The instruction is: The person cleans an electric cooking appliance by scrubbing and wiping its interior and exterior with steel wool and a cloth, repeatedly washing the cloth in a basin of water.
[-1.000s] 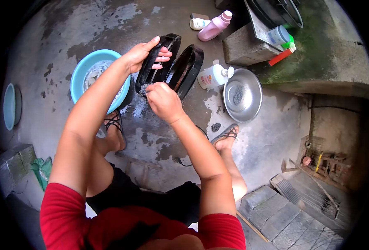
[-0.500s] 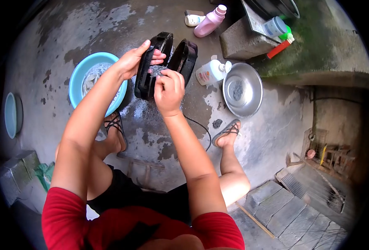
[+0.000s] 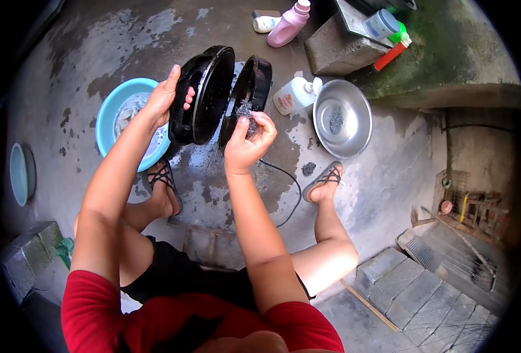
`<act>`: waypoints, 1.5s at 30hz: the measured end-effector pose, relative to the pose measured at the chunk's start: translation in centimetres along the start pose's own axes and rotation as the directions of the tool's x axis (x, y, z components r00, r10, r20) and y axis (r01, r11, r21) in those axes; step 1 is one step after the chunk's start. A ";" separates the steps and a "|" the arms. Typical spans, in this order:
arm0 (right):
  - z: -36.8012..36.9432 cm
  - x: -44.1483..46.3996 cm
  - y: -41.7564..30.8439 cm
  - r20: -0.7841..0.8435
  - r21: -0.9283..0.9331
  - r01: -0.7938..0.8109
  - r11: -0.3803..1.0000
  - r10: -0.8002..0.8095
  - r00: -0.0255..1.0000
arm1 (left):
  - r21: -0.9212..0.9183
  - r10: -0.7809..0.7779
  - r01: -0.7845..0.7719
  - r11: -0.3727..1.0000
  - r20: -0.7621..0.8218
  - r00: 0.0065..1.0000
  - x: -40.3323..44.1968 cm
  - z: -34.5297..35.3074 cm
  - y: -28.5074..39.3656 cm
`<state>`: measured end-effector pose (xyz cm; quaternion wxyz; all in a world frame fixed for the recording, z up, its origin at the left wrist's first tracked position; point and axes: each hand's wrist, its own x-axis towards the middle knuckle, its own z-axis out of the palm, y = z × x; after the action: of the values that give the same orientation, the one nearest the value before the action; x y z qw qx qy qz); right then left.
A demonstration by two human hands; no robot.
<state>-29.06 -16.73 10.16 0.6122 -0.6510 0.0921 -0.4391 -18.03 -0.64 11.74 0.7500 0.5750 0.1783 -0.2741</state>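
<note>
A black two-part appliance [image 3: 213, 88] stands opened on the wet floor, its two round halves facing each other, with a cord trailing from it. My left hand [image 3: 165, 100] grips the outer edge of the left half, fingers wrapped over its handle side. Between thumb and fingers, my right hand [image 3: 250, 138] holds a grey metal scouring pad [image 3: 244, 109] at the lower inside of the right half. A white pump bottle [image 3: 296, 95] is right of the appliance, beside a steel basin [image 3: 359, 120] with a grey patch at its bottom.
A turquoise basin [image 3: 105, 120] with cloth and suds stands left; another basin [image 3: 21, 175] is farther left. Pink [image 3: 288, 26] and white [image 3: 266, 23] bottles lie ahead. A concrete block [image 3: 340, 53] is at upper right. A dark clump [image 3: 309, 169] lies near my right foot.
The left half has swung leftward with my left hand, widening the gap between the halves. My right hand has moved with the pad from the left half over to the right half.
</note>
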 end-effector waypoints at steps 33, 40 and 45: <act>-3.0 1.7 0.7 0.030 -0.157 0.053 0.986 -0.049 0.998 | 0.234 0.229 -0.162 0.959 -0.299 0.926 1.4 -4.9 2.1; -4.4 2.0 0.5 -0.008 -0.192 0.052 0.980 -0.055 0.998 | 0.216 0.239 -0.174 0.961 -0.322 0.916 1.0 -4.6 2.2; -6.9 1.8 0.5 -0.147 -0.234 -0.118 0.965 0.085 0.986 | 0.146 0.147 -0.113 0.983 -0.251 0.957 0.8 -3.7 2.4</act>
<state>-32.46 -22.97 9.65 0.5423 -0.6840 0.2196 -0.4357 -15.79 3.17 12.12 0.6973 0.6642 0.2187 -0.1571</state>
